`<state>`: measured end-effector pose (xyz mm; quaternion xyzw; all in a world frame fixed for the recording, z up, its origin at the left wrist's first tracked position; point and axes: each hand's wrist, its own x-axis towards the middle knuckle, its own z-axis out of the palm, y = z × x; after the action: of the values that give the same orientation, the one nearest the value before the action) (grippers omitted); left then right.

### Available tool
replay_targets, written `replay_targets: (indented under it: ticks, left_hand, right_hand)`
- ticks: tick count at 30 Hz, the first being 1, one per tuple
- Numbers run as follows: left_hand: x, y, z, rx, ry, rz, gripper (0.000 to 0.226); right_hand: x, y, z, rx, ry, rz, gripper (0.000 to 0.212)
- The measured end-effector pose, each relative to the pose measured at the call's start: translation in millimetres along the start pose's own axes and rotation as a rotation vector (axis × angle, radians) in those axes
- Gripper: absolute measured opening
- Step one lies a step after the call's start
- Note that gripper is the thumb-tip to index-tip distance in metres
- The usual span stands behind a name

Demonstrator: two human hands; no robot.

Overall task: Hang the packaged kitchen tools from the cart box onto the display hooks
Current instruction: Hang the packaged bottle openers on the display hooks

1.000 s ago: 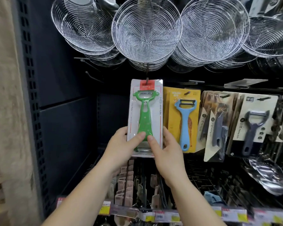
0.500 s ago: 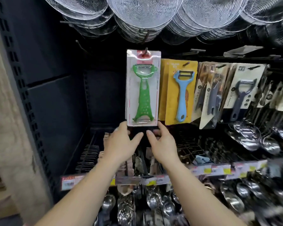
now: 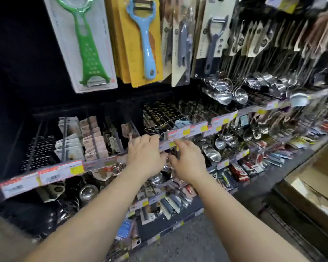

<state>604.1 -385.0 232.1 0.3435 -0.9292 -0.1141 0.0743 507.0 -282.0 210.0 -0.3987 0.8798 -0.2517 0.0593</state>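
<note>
The green peeler in its clear and white package hangs at the upper left of the display, free of both hands. To its right hang a blue peeler on a yellow card and a grey peeler pack. My left hand and my right hand are side by side well below the packs, in front of the price-tag rail. Both hold nothing, with fingers relaxed and slightly bent. A cardboard box shows at the right edge.
Rows of hooks with small carded tools fill the shelf level behind my hands. Steel ladles and spoons hang to the right. More packaged goods sit on lower rows. Grey floor lies below the rack.
Both hands let go of the green peeler pack, which stays hanging on its hook, and dropped down to the price rail. The view tilted down and to the right.
</note>
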Motion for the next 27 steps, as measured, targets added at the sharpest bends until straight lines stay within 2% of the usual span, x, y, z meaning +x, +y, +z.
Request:
replay_targets:
  ticks: [3, 8, 15, 19, 23, 27]
  left_hand:
    - [7, 50, 33, 0.026, -0.115, 0.075, 0.068]
    - [10, 158, 88, 0.043, -0.262, 0.224, 0.058]
    - [4, 325, 153, 0.046, -0.389, 0.408, 0.048]
    - [-3, 409, 181, 0.030, -0.466, 0.500, 0.051]
    - [-7, 472, 210, 0.043, -0.515, 0.594, 0.055]
    - [2, 508, 232, 0.060, -0.555, 0.615, 0.058]
  right_hand:
    - [-16, 55, -14, -0.020, -0.013, 0.107, 0.057]
    - [-49, 163, -58, -0.054, -0.006, 0.275, 0.056]
    - [-99, 308, -132, -0.092, 0.014, 0.478, 0.045]
    - [-135, 377, -168, -0.095, 0.000, 0.599, 0.044]
    - [-163, 436, -191, -0.070, 0.010, 0.738, 0.052]
    - [-171, 481, -203, -0.066, 0.019, 0.834, 0.053]
